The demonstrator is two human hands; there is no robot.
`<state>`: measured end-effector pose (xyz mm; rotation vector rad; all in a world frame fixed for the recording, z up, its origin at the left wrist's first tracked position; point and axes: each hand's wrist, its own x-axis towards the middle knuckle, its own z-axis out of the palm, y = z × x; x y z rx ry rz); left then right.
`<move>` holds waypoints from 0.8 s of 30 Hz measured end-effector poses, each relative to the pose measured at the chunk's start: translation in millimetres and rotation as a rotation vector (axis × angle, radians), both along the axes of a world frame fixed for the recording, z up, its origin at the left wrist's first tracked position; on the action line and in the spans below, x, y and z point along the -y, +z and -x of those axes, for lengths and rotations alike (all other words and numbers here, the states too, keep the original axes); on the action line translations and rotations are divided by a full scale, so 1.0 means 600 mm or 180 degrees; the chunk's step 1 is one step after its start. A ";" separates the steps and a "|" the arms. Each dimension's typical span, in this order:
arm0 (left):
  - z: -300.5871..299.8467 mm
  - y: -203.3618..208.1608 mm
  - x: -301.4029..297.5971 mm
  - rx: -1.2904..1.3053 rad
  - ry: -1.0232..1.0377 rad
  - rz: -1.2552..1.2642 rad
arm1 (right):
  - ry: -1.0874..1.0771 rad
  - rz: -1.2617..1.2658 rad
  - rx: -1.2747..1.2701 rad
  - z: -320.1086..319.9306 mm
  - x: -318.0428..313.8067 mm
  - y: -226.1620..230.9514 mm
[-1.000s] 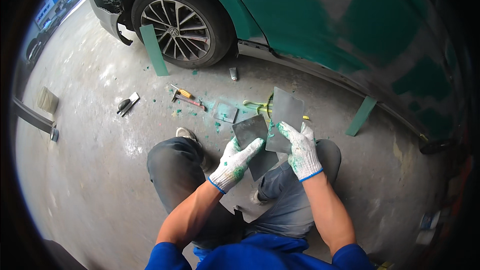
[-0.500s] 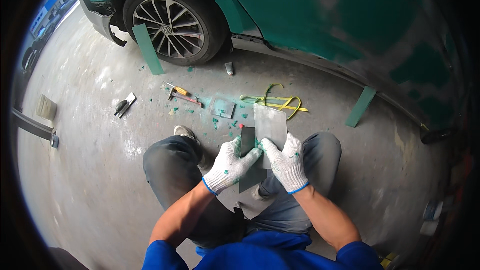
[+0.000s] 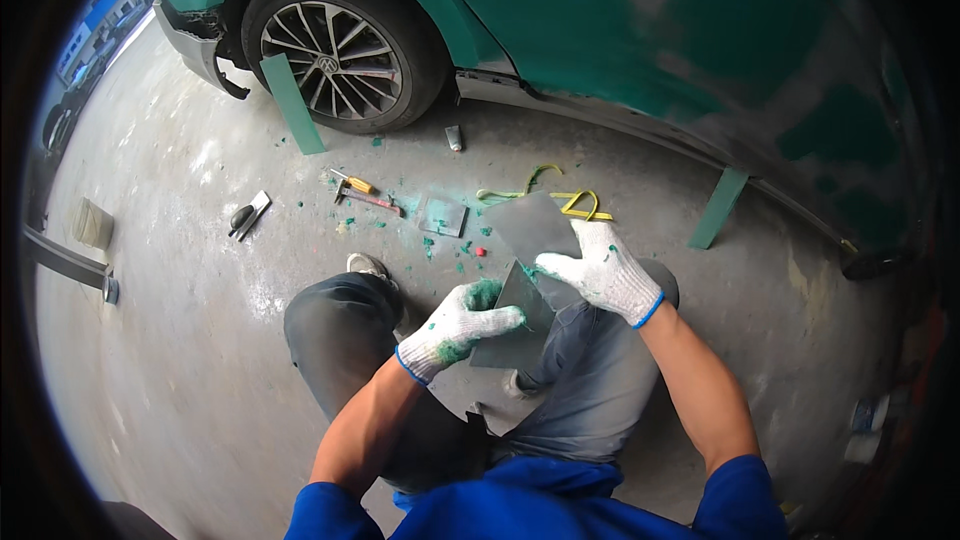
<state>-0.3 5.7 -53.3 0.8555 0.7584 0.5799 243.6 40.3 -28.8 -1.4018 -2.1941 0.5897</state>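
Both my hands wear white knitted gloves with blue cuffs, stained with green paste. My left hand [image 3: 460, 328] is closed on a dark grey flat sheet [image 3: 512, 340], its thumb lying across the face. Thumb and fingers of my right hand [image 3: 608, 275] grip a thin grey spreader plate [image 3: 541, 228], tilted up and away to the left. The two pieces meet or overlap between my hands, with a green smear [image 3: 528, 272] along the upper edge of the dark sheet. Whether they touch, I cannot tell.
Ahead stands a car with a green-patched door [image 3: 620, 50] and a front wheel [image 3: 330, 65]. On the concrete lie a yellow-handled tool [image 3: 357, 184], a square plate [image 3: 442, 217], a yellow strap [image 3: 585, 212], a scraper [image 3: 250, 216] and green crumbs. Green strips [image 3: 718, 210] lean nearby.
My right hand has moved up and right and turned, tilting the spreader plate leftward. My left hand has rolled over slightly, exposing green paste on its glove; the dark sheet now slants.
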 end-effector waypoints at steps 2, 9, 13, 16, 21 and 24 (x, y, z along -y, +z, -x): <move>0.013 0.008 -0.001 0.0915 0.0183 0.0184 | -0.0734 0.0578 -0.0910 -0.013 -0.017 0.010; 0.020 -0.055 0.022 0.0105 0.0464 -0.0596 | -0.1241 0.0431 -0.1032 0.032 0.000 0.036; 0.015 -0.059 0.030 -0.0121 0.0395 -0.0823 | -0.1382 0.0840 -0.1626 0.045 0.003 -0.010; 0.014 -0.067 0.021 0.0883 0.0584 -0.0069 | -0.0990 0.0521 -0.1286 0.125 0.078 0.016; 0.021 -0.052 0.034 0.1080 0.0649 -0.0098 | -0.1400 0.0986 -0.1597 0.059 0.008 0.013; 0.011 -0.075 0.028 -0.0030 0.0721 -0.0339 | -0.1281 0.0547 -0.1112 0.116 0.061 0.002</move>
